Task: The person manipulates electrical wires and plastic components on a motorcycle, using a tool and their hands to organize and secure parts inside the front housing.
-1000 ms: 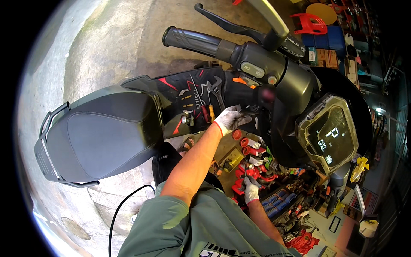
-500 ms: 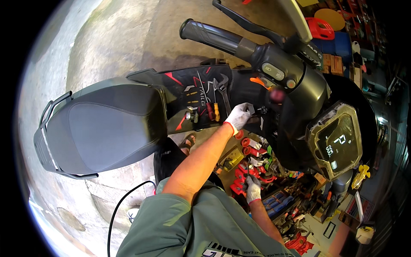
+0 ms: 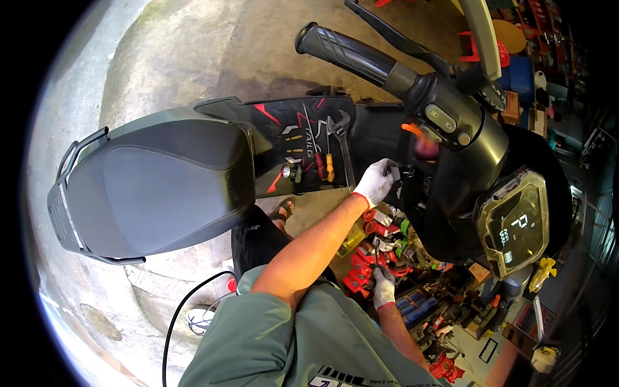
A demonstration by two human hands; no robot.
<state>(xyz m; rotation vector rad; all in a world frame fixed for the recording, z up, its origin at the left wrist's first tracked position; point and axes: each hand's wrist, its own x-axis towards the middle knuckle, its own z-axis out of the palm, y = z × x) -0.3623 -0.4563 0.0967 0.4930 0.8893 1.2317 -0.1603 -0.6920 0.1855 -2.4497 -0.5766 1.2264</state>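
My gloved left hand [image 3: 378, 180] is closed on a small grey piece [image 3: 394, 173] at the scooter's black front inner panel [image 3: 422, 190]. Lower right, my gloved right hand [image 3: 384, 284] is closed around a slim dark tool [image 3: 378, 260] held over clutter. Left of my left hand, the footboard [image 3: 264, 129] carries an adjustable wrench [image 3: 345, 155], a red-handled screwdriver [image 3: 321, 168], a yellow-handled screwdriver [image 3: 331, 168] and small parts. An orange-handled object [image 3: 409, 128] sits under the handlebar.
The seat [image 3: 167, 187] is at left, with handlebar grip [image 3: 342, 51] above and lit display [image 3: 512, 226] at right. A hose [image 3: 184, 297] loops over concrete. Red tools [image 3: 361, 271], a blue organiser [image 3: 416, 303] and boxes [image 3: 512, 106] crowd the right side.
My left hand has moved rightward along the front panel, and the scooter's handlebar and display appear further right in the view. My right hand stays low with the tool.
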